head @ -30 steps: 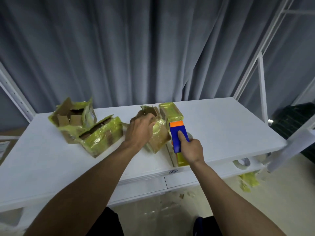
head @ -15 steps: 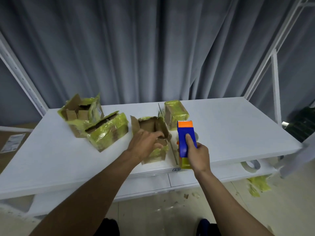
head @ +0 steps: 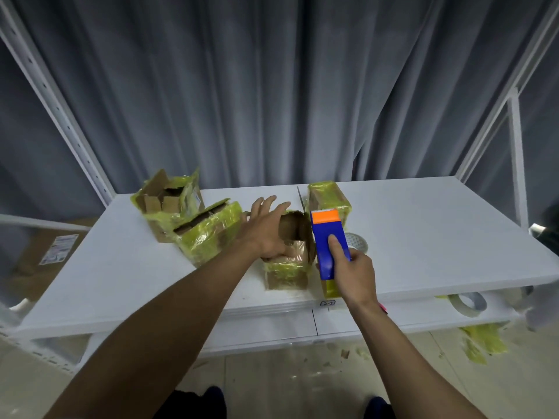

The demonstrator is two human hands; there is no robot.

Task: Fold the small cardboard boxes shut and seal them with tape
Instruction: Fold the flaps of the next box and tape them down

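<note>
A small cardboard box point(head: 287, 269) with yellow tape around its lower part stands near the front edge of the white table point(head: 423, 237), its top flaps open. My left hand point(head: 266, 229) rests on its left top edge, fingers spread toward the far side, thumb low against the box. My right hand point(head: 352, 273) grips a blue tape dispenser point(head: 328, 243) with an orange tip, held upright just right of the box. A closed, tape-wrapped box point(head: 328, 201) stands behind the dispenser.
Two more open boxes wrapped in yellow tape sit at the left: one at the back point(head: 169, 201), one lying tilted point(head: 208, 232). A tape roll point(head: 357, 241) lies behind my right hand. Another roll point(head: 467, 303) rests on the lower shelf. Tape scraps point(head: 481, 343) litter the floor.
My left hand has gone from gripping the box top to lying flat with fingers spread over the open flaps. The box now stands upright nearer the front edge. The dispenser has stayed beside it.
</note>
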